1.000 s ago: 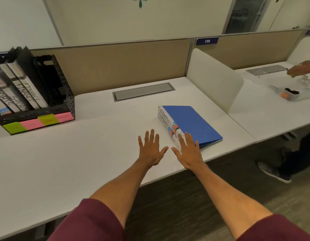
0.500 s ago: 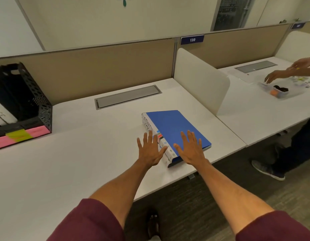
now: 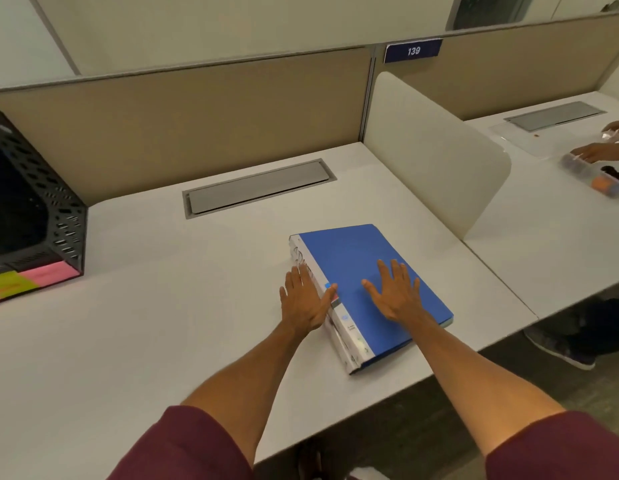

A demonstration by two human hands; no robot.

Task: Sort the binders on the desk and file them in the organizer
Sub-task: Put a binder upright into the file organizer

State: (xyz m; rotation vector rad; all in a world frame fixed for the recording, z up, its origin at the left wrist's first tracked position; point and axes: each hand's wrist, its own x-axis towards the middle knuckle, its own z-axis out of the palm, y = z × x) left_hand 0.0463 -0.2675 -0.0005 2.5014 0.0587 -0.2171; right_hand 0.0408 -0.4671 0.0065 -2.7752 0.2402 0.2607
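Note:
A blue binder [image 3: 349,254] with a white labelled spine lies flat on the white desk [image 3: 145,323], close to its front right edge. It looks like a stack of two binders. My right hand [image 3: 396,294] rests flat on the blue cover, fingers spread. My left hand [image 3: 304,299] lies flat against the spine side, fingers apart, thumb touching the cover's edge. The black perforated organizer [image 3: 55,216] stands at the far left, with pink and yellow sticky notes along its front; its contents are out of frame.
A grey cable hatch [image 3: 259,187] sits in the desk behind the binder. A white divider panel [image 3: 436,157] separates the neighbouring desk, where another person's hands [image 3: 599,150] work over a clear tray. That person's shoe [image 3: 561,349] is on the floor to the right.
Both hands have moved forward onto the binder: the right from its near corner onto the cover, the left up against the spine. The view has shifted right, cutting off most of the organizer.

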